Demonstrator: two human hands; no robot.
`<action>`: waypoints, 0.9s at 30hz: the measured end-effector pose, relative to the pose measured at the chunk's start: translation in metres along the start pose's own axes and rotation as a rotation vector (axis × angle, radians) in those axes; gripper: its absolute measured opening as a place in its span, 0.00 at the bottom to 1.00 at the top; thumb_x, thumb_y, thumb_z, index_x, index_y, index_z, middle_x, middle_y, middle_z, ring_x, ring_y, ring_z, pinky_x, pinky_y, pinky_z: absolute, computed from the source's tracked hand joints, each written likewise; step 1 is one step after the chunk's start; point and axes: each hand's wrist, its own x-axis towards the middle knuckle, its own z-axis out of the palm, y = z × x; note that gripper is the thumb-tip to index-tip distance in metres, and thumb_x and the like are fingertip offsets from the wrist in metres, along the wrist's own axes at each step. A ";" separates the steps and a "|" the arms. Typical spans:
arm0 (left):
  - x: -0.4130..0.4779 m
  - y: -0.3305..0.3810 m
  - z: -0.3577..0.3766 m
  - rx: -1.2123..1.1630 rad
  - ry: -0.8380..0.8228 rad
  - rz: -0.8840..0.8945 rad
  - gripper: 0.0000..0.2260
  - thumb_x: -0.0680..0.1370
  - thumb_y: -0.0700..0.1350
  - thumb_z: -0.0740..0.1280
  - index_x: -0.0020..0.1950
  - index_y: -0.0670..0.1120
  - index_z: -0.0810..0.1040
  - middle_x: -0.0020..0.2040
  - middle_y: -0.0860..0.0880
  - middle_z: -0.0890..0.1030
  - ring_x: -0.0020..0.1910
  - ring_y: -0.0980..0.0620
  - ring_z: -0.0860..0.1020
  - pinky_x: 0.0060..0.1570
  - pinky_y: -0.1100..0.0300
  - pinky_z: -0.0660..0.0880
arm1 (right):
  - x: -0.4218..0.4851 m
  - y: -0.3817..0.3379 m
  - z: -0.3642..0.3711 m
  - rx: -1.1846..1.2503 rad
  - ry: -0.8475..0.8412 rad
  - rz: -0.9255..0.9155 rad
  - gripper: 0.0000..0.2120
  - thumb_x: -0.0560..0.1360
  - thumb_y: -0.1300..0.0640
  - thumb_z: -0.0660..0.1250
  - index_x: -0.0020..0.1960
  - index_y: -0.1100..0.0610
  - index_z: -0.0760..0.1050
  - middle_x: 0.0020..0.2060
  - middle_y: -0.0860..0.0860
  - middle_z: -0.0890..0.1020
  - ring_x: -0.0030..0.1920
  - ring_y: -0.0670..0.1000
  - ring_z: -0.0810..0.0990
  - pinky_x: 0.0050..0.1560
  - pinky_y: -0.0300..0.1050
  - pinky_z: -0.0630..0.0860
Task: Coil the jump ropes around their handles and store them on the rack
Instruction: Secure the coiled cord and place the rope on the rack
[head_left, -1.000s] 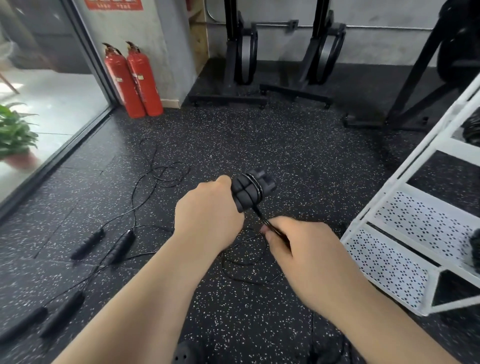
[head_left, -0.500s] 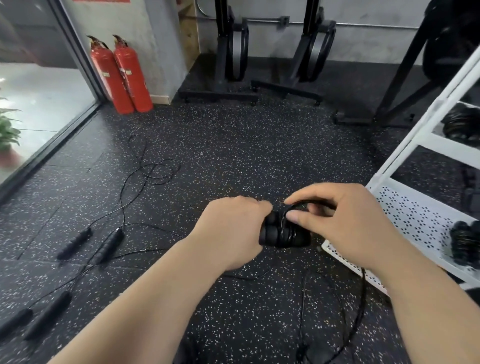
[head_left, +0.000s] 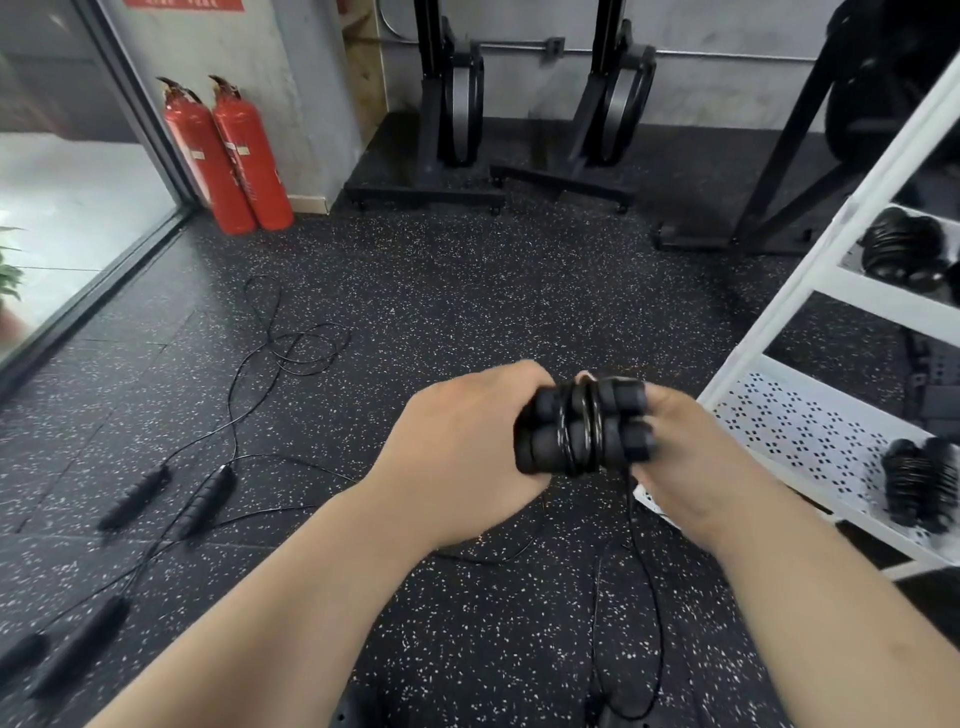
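My left hand (head_left: 462, 452) grips two black foam handles (head_left: 621, 428) held side by side, with a few turns of black cord around their middle. My right hand (head_left: 696, 462) is below and to the right of the handles, closed on the cord (head_left: 644, 566), which hangs in a loop to the floor. Two more jump ropes lie loose on the floor at left, one with handles (head_left: 200, 501) mid-left, another with handles (head_left: 78, 636) near the bottom left. The white rack (head_left: 810, 436) stands at right, with coiled ropes (head_left: 917, 486) on its perforated shelf and more coiled ropes (head_left: 904, 254) on the shelf above.
Two red fire extinguishers (head_left: 228, 156) stand by the wall at left, beside a glass door. Black exercise machines (head_left: 452, 119) line the back wall. A black frame (head_left: 779, 166) stands behind the rack. The floor is speckled black rubber.
My right hand carried the cord up over the handles and down to their right side, adding turns. The handles swung to point right.
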 end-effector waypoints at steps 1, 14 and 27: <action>0.001 0.001 -0.001 -0.003 0.026 -0.044 0.17 0.73 0.51 0.74 0.54 0.61 0.68 0.41 0.59 0.78 0.41 0.57 0.77 0.44 0.54 0.76 | 0.000 0.004 0.009 -0.068 0.066 0.031 0.19 0.84 0.64 0.65 0.37 0.53 0.84 0.34 0.50 0.84 0.36 0.47 0.77 0.44 0.44 0.71; 0.007 -0.040 0.002 0.319 0.051 -0.390 0.18 0.76 0.50 0.71 0.56 0.52 0.63 0.45 0.52 0.76 0.40 0.43 0.75 0.39 0.51 0.71 | -0.048 0.000 0.071 -1.087 -0.026 -0.233 0.10 0.87 0.46 0.56 0.56 0.46 0.75 0.37 0.46 0.80 0.34 0.47 0.80 0.36 0.49 0.78; -0.004 -0.021 0.027 0.379 -0.368 0.005 0.14 0.76 0.51 0.69 0.59 0.55 0.70 0.52 0.53 0.82 0.50 0.44 0.81 0.49 0.48 0.80 | -0.027 -0.016 0.011 -0.975 0.075 -0.370 0.06 0.73 0.40 0.78 0.48 0.35 0.84 0.37 0.37 0.83 0.41 0.40 0.81 0.43 0.41 0.78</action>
